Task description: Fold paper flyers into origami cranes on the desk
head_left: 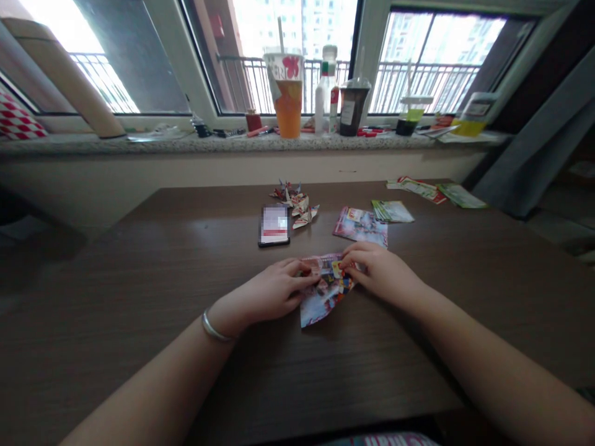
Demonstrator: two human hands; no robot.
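A creased sheet of colourful printed paper (320, 306) lies on the brown table between my hands, its near corner pointing toward me. At its left edge my left hand (276, 291), with a silver bangle at the wrist, has its fingers closed on the paper. The fingertips of my right hand (381, 269) pinch the upper right part of the same sheet. Just beyond sits a stack of similar printed sheets (360, 228). Several folded paper pieces (302, 207) are heaped farther back, beside a phone (274, 226) with a lit screen.
Green-and-white printed papers (393, 211) and more leaflets (421, 189) lie at the table's back right. On the stone windowsill (186, 147) stand an orange drink cup (289, 102), a clear bottle (328, 93), a dark drink cup (352, 108) and a cardboard tube (69, 87).
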